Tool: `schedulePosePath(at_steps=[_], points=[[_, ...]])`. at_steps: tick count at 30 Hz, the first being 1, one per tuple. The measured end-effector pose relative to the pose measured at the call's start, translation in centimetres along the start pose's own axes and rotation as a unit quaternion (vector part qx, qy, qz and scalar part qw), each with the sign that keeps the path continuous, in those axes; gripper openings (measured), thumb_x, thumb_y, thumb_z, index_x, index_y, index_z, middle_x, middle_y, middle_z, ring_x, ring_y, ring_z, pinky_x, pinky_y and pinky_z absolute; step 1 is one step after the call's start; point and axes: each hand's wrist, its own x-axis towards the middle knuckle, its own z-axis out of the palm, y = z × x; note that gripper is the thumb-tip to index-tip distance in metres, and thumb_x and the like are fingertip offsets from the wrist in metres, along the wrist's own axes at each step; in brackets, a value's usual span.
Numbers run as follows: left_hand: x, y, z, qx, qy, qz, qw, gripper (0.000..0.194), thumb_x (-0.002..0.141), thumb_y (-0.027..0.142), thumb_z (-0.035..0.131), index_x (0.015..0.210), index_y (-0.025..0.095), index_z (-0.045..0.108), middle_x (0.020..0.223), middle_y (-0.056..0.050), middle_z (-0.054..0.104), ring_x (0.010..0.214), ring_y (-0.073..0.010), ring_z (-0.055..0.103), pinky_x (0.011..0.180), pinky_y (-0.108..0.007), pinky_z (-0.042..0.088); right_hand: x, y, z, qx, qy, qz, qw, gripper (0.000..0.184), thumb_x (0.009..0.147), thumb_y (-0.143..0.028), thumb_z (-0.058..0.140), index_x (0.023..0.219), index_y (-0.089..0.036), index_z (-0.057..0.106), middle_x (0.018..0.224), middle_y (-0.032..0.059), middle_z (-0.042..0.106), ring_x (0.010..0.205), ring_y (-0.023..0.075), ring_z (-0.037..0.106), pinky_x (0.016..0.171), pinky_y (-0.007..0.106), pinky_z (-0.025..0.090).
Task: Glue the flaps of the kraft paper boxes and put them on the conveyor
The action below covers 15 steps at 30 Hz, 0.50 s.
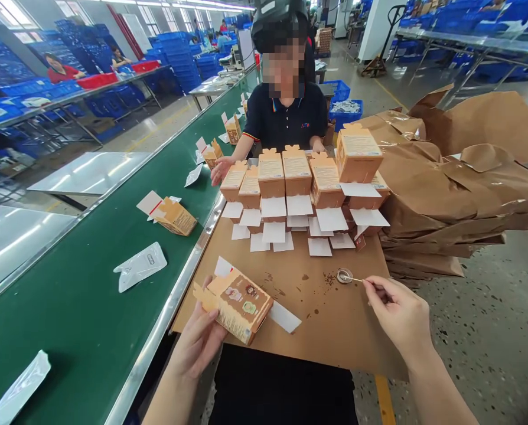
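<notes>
My left hand [201,337] is closed around a small brown printed carton [245,302], tilted on its side over the cardboard-covered table near me. White flaps stick out at both of its ends. Between the thumb and fingers of my right hand [397,313] is a thin pale stick [358,280], perhaps a cotton swab. Its far end reaches into a small round clear dish [344,275], and I cannot make out the tip. Dark specks and wet-looking stains surround the dish. Farther back, similar cartons [271,172] are piled with their white flaps hanging open.
A green conveyor belt [91,260] runs along the left with a carton [175,216] and white packets [142,265] on it. Across the table sits a co-worker [286,118], one hand over the belt's edge. Large brown paper-wrapped stacks [463,183] stand at right.
</notes>
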Motion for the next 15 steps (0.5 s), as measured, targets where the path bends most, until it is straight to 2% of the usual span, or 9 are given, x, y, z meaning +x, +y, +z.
schedulePosePath(at_steps=[2, 5, 7, 9, 12, 14, 15], points=[[0.3, 0.3, 0.8, 0.054, 0.031, 0.019, 0.998, 0.085, 0.083, 0.059, 0.109, 0.161, 0.039, 0.08, 0.159, -0.015, 0.084, 0.153, -0.0502, 0.077, 0.126, -0.066, 0.068, 0.4, 0.2, 0.4, -0.001, -0.024, 0.007, 1.0, 0.044, 0.117, -0.057, 0.069, 0.088, -0.027, 0.085, 0.074, 0.0028, 0.081, 0.057, 0.0178, 0.073, 0.062, 0.029, 0.063], [1.3, 0.8, 2.5, 0.095, 0.05, 0.06, 0.992, 0.087, 0.077, 0.067, 0.112, 0.149, 0.026, 0.084, 0.147, -0.02, 0.088, 0.146, -0.0515, 0.08, 0.123, -0.068, 0.068, 0.8, 0.6, 0.6, -0.01, -0.034, 0.014, 0.999, 0.049, 0.116, -0.063, 0.068, 0.087, -0.027, 0.085, 0.076, 0.0048, 0.082, 0.059, 0.0198, 0.073, 0.063, 0.032, 0.064], [2.1, 0.6, 3.8, 0.095, 0.06, 0.086, 0.99, 0.089, 0.074, 0.068, 0.113, 0.143, 0.02, 0.084, 0.142, -0.021, 0.089, 0.143, -0.0502, 0.081, 0.124, -0.066, 0.067, 0.7, 0.6, 0.5, -0.015, -0.016, 0.018, 1.0, 0.047, 0.115, -0.062, 0.069, 0.087, -0.027, 0.086, 0.078, 0.0053, 0.083, 0.06, 0.0204, 0.074, 0.064, 0.033, 0.064], [3.0, 0.1, 5.1, 0.09, 0.08, 0.102, 0.987, 0.087, 0.073, 0.07, 0.113, 0.138, 0.021, 0.083, 0.139, -0.019, 0.089, 0.138, -0.0462, 0.084, 0.12, -0.062, 0.068, 0.0, 0.1, 0.3, -0.001, 0.011, 0.028, 1.0, 0.041, 0.115, -0.057, 0.073, 0.09, -0.027, 0.087, 0.078, 0.0047, 0.083, 0.06, 0.0204, 0.075, 0.063, 0.034, 0.064], [4.2, -0.8, 6.6, 0.125, 0.104, 0.13, 0.978, 0.083, 0.076, 0.068, 0.112, 0.136, 0.024, 0.077, 0.138, -0.015, 0.088, 0.131, -0.0393, 0.086, 0.113, -0.054, 0.071, -1.9, -2.2, 1.2, 0.074, 0.003, 0.039, 0.996, 0.031, 0.116, -0.049, 0.076, 0.098, -0.028, 0.09, 0.079, 0.003, 0.083, 0.059, 0.0201, 0.076, 0.059, 0.034, 0.064], [4.8, -1.2, 7.1, 0.156, 0.107, 0.15, 0.97, 0.083, 0.076, 0.067, 0.112, 0.137, 0.025, 0.074, 0.137, -0.014, 0.086, 0.13, -0.0369, 0.085, 0.11, -0.05, 0.071, -3.1, -4.4, 2.7, 0.128, -0.052, 0.03, 0.99, 0.029, 0.118, -0.045, 0.075, 0.101, -0.028, 0.091, 0.083, 0.003, 0.085, 0.059, 0.0185, 0.075, 0.058, 0.031, 0.064], [5.0, -1.2, 7.3, 0.165, 0.106, 0.156, 0.968, 0.084, 0.076, 0.068, 0.112, 0.136, 0.025, 0.073, 0.136, -0.014, 0.086, 0.129, -0.036, 0.085, 0.109, -0.048, 0.07, -3.7, -5.5, 3.7, 0.141, -0.077, 0.021, 0.987, 0.031, 0.119, -0.041, 0.072, 0.096, -0.027, 0.089, 0.081, 0.0025, 0.084, 0.058, 0.0171, 0.074, 0.059, 0.03, 0.064]])
